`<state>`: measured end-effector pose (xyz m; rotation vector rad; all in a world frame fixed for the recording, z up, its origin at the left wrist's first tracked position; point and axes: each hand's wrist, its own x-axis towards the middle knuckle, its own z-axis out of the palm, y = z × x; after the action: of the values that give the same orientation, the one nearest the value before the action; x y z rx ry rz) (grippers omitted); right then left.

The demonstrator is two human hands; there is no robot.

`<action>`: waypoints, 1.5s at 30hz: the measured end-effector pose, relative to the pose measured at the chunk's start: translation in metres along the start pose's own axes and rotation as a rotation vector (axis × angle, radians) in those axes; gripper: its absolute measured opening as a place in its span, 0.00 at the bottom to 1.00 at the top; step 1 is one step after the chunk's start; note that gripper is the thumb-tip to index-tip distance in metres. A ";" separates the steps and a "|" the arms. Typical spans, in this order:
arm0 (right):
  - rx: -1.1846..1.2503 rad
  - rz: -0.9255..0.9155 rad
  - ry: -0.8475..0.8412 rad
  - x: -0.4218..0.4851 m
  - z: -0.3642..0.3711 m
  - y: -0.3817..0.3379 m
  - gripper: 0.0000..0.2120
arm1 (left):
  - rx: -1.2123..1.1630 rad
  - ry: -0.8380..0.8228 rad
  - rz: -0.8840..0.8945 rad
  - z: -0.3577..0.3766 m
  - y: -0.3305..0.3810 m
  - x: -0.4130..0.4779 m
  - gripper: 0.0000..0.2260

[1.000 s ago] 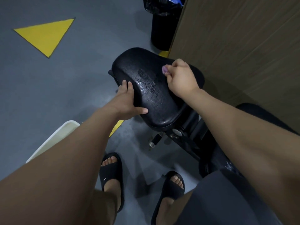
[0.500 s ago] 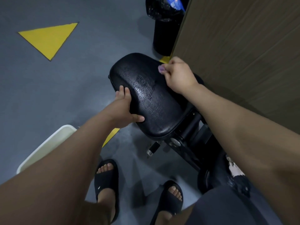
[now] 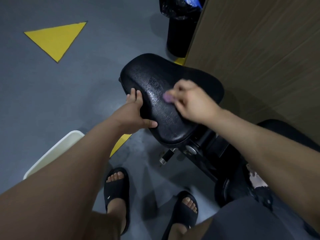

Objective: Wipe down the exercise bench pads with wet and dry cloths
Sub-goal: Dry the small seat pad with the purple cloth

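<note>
A black textured bench pad (image 3: 161, 80) sits tilted in the middle of the view, its surface glistening wet. My left hand (image 3: 134, 115) grips the pad's left edge, thumb on top and fingers curled over the side. My right hand (image 3: 194, 101), blurred by motion, is bunched around a small purple cloth (image 3: 167, 97) and presses it on the pad's middle. Only a corner of the cloth shows past my fingers. A second black pad (image 3: 284, 130) lies behind my right forearm.
A wooden panel wall (image 3: 259, 49) rises right of the bench. A black bin with a liner (image 3: 180, 26) stands beyond the pad. A white tub (image 3: 57, 151) sits on the grey floor at my left. The bench frame and adjustment knob (image 3: 190, 150) lie below the pad, near my sandalled feet.
My right hand has swept the purple cloth from the pad's far right edge down toward its middle. My left hand has kept its hold on the left edge.
</note>
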<state>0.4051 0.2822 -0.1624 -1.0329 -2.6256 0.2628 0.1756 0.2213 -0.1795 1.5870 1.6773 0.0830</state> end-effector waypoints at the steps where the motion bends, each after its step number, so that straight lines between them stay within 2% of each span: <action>1: -0.021 0.098 0.055 0.016 0.004 0.010 0.11 | -0.006 0.002 0.000 0.000 -0.001 0.000 0.57; 3: -0.038 0.253 0.096 0.043 0.011 0.024 0.08 | -0.010 0.003 0.005 0.000 -0.002 0.000 0.58; 5: -0.034 0.310 0.113 0.058 0.017 0.023 0.07 | -0.017 -0.003 0.006 0.000 -0.003 0.000 0.58; 8: -0.021 0.238 0.082 0.052 0.018 0.000 0.07 | -0.014 -0.008 0.011 -0.002 -0.004 0.000 0.58; 14: 0.106 -0.061 -0.109 -0.032 -0.008 -0.045 0.10 | 0.008 -0.030 0.048 -0.007 -0.010 0.000 0.56; 17: 0.124 -0.122 -0.156 -0.051 -0.016 -0.048 0.11 | -0.007 -0.039 0.062 -0.009 -0.014 -0.002 0.55; 19: 0.079 -0.099 -0.126 -0.032 -0.010 -0.038 0.10 | -0.003 -0.028 0.064 -0.008 -0.013 -0.003 0.54; 22: -0.004 0.065 -0.012 0.010 0.006 -0.026 0.08 | -0.013 -0.039 0.061 -0.007 -0.011 -0.005 0.54; 25: -0.009 0.176 0.031 0.030 0.018 -0.030 0.08 | -0.016 -0.048 0.069 -0.007 -0.011 -0.008 0.53; 27: 0.037 0.129 0.001 0.023 0.018 -0.043 0.10 | -0.006 -0.051 0.069 -0.008 -0.012 -0.009 0.52; 33: 0.180 -0.164 -0.220 -0.051 -0.008 -0.074 0.18 | -0.019 -0.031 0.101 -0.008 -0.021 -0.007 0.46; 35: 0.156 -0.221 -0.237 -0.052 -0.011 -0.068 0.16 | -0.030 -0.022 0.117 -0.007 -0.027 -0.004 0.43; 38: 0.107 -0.172 -0.142 -0.023 0.003 -0.060 0.10 | -0.052 -0.010 0.124 -0.005 -0.031 -0.002 0.40; 41: 0.069 -0.051 -0.045 0.010 0.020 -0.064 0.09 | -0.033 0.015 0.127 -0.004 -0.032 -0.002 0.37; 43: 0.056 -0.041 -0.082 0.013 0.024 -0.073 0.10 | -0.034 0.018 0.127 -0.005 -0.033 -0.001 0.35; 45: 0.066 -0.131 -0.174 -0.006 0.021 -0.082 0.09 | -0.049 0.014 0.129 -0.004 -0.033 0.000 0.34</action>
<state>0.3503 0.2178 -0.1601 -0.8473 -2.8048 0.4233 0.1467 0.2165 -0.1950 1.6598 1.5699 0.2001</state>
